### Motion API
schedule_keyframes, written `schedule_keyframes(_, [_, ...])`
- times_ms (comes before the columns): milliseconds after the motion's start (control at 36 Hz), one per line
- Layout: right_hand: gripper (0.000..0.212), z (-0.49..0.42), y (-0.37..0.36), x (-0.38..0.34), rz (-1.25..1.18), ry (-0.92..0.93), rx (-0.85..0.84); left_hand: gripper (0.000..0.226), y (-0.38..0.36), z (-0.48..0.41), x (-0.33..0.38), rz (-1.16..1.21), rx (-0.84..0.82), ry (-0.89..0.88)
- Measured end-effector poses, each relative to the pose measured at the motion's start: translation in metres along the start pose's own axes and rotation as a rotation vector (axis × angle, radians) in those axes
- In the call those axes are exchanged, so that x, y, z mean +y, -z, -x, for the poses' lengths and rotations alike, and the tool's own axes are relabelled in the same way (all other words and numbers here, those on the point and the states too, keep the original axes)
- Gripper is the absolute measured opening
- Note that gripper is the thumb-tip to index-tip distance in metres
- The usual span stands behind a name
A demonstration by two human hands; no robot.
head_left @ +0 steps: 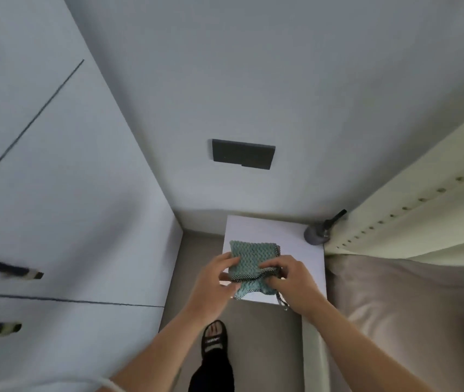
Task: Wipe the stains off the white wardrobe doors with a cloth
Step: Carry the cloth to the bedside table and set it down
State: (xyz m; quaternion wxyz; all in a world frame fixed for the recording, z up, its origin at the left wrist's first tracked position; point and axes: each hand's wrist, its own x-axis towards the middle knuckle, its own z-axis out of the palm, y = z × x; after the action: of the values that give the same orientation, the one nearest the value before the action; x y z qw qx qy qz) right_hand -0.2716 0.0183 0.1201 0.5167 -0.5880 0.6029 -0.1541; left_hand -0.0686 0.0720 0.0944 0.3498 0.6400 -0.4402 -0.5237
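Both hands hold the green cloth [249,264] over the small white desk [301,250] — left hand [216,281] pinching its near edge, right hand [290,281] gripping the folded side. The wardrobe doors [64,193] stand to the left. A loose fold could slip apart mid-wipe — the dangling thread may snag a handle [7,268].

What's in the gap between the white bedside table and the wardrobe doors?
Only a narrow strip of bare brown floor, seen in the head view between the bedside table and wardrobe doors.
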Motion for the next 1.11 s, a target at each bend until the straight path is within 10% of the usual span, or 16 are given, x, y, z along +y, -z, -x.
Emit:
schedule_keyframes(472, [0.027,-0.351,-0.106,0.175,0.220,0.001,0.015,0.059,-0.013,-0.334,-0.242,-0.229,0.003,-0.010])
schedule_keyframes(1111, [0.027,-0.330,-0.112,0.214,0.449,0.305,0.296,0.022,0.005,-0.319,-0.245,-0.790,-0.027,-0.294])
